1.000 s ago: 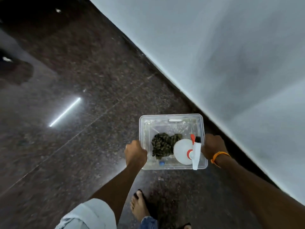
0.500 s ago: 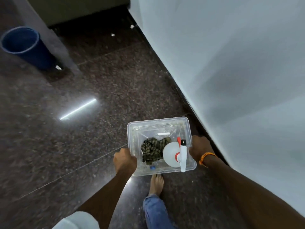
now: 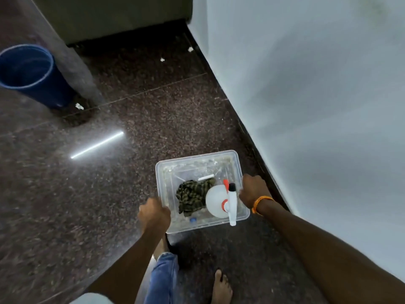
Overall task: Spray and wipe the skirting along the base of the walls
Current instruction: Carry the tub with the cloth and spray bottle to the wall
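Note:
I carry a clear plastic tub point(image 3: 192, 165) above the dark granite floor. My left hand point(image 3: 154, 213) grips its left rim and my right hand point(image 3: 252, 190), with an orange band at the wrist, grips its right rim. Inside lie a dark checked cloth point(image 3: 191, 197) and a white spray bottle point(image 3: 215, 202) with a red collar and white trigger head, on its side. The dark skirting point(image 3: 247, 137) runs along the foot of the pale wall point(image 3: 317, 95) just right of the tub.
A blue bucket point(image 3: 28, 73) stands at the far left beside a grey pillar point(image 3: 72, 62). Small white scraps point(image 3: 162, 59) lie on the floor near the far corner. My bare feet point(image 3: 221, 288) are below the tub.
The view has swung forward along the wall; the blue bucket and far corner have come into sight and drawn closer. Both hands keep hold of the tub.

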Demonstrator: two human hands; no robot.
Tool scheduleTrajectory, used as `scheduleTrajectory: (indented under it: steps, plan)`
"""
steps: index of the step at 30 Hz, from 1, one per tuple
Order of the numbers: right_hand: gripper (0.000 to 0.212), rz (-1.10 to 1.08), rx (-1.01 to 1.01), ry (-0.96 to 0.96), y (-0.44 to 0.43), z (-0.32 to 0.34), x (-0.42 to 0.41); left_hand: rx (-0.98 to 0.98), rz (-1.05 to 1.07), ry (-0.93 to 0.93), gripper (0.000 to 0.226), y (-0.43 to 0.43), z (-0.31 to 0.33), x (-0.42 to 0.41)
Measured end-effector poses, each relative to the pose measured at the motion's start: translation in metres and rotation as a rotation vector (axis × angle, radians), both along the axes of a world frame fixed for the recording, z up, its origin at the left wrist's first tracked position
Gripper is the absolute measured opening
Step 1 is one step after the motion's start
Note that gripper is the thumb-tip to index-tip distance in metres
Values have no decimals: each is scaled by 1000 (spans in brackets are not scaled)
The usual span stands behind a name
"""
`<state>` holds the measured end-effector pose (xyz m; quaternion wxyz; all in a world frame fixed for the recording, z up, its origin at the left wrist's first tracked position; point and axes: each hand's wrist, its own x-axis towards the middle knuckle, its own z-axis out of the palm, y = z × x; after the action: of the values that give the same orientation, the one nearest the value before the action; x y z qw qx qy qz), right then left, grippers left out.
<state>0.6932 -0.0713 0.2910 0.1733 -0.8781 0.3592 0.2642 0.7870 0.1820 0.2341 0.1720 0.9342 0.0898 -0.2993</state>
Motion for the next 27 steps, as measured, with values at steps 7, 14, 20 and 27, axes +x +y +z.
scheduleTrajectory:
  steps: [7, 14, 20, 27]
  plan:
    - [30, 13, 4, 8, 11, -67, 124, -14, -1, -34, 25, 13, -63, 121]
    - [29, 64, 24, -18, 15, -98, 191, 44, -25, -69, 25, 21, -87, 184]
    - [26, 81, 57, -1, 9, -111, 227, 59, 5, -52, 27, 17, -87, 218]
    - [26, 87, 18, 13, -24, -152, 256, 46, 1, -61, 27, -14, -123, 236]
